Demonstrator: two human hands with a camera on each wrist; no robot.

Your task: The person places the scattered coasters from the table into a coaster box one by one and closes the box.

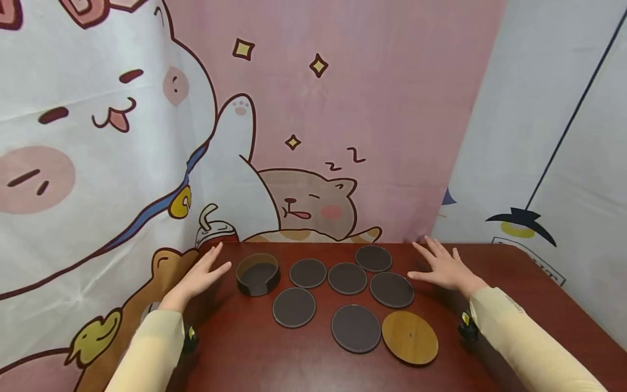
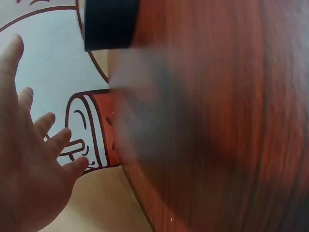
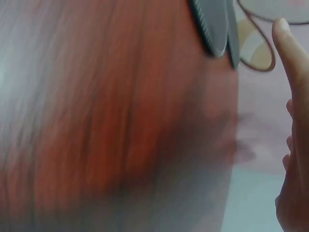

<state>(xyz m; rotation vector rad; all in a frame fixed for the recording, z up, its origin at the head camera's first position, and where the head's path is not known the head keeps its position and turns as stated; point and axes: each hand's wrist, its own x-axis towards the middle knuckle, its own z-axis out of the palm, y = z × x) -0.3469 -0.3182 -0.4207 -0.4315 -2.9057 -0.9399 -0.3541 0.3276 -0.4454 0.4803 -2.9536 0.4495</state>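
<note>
My left hand (image 1: 198, 276) hovers over the table's left side with fingers spread, holding nothing. Nearest to it stands a round dark coaster holder (image 1: 258, 287) with a notch in its front wall. On the right, my right hand (image 1: 447, 268) is also spread and holds nothing, just beside a dark round coaster (image 1: 392, 289). Several more dark coasters lie flat between the hands, among them a near one (image 1: 356, 328) and a left one (image 1: 294, 307). A round wooden-faced coaster (image 1: 410, 337) lies at the front right, next to the near dark one.
The reddish-brown wooden table (image 1: 264, 359) ends at the back against a hanging cloth (image 1: 392, 109) printed with cartoon animals. The same cloth runs down the left side. Dark wrist-camera mounts (image 1: 468, 326) sit under both sleeves.
</note>
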